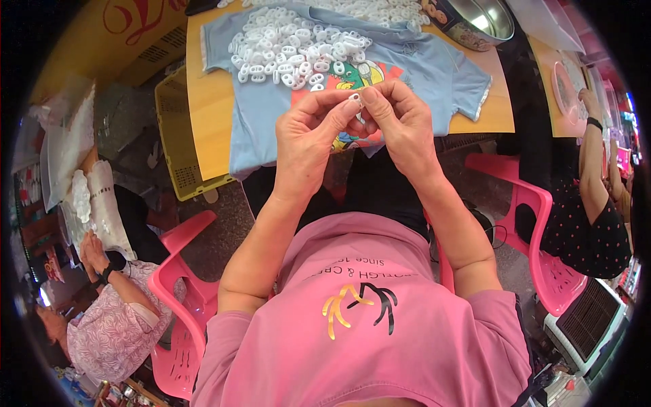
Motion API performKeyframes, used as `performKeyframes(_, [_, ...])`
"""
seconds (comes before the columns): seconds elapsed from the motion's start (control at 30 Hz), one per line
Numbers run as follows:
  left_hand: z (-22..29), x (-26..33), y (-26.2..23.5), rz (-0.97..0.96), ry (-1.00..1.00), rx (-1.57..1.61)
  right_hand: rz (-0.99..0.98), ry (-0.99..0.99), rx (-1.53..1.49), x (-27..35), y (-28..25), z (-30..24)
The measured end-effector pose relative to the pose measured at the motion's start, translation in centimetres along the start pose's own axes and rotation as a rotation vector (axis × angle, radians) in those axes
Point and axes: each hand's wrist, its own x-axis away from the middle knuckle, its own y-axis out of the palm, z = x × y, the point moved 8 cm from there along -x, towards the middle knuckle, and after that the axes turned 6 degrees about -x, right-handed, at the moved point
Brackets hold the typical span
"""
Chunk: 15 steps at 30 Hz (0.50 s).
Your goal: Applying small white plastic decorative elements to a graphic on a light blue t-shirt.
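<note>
My left hand (306, 139) and my right hand (408, 132) meet over the near part of a light blue T-shirt (254, 125). Between the thumbs and fingertips of both is a small white plastic piece (354, 99), mostly covered, with a hole showing at its upper end. The fingers of each hand are bent and closed in a pinch. Just beyond them, a heap of white oval two-hole plastic pieces (288, 53) lies on the shirt, which has a colourful cartoon print. The shirt is spread across a yellow tabletop (205, 122).
A round metal tin (485, 27) stands at the table's far right. More white pieces (386, 10) lie along the far edge. A yellow crate (180, 146) is beside the table's left. Pink chairs (180, 285) flank me, with people working at both sides.
</note>
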Motion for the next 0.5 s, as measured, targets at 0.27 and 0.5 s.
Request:
performKeyframes(0.27, [0.9, 0.5, -0.1, 0.071, 0.144, -0.286, 0.0, 0.037, -0.02, -0.2, -0.1, 0.4])
performKeyframes(0.5, [1.0, -0.2, -0.1, 0.058, 0.143, -0.368, 0.053, 0.136, -0.03, -0.1, -0.5, 1.4])
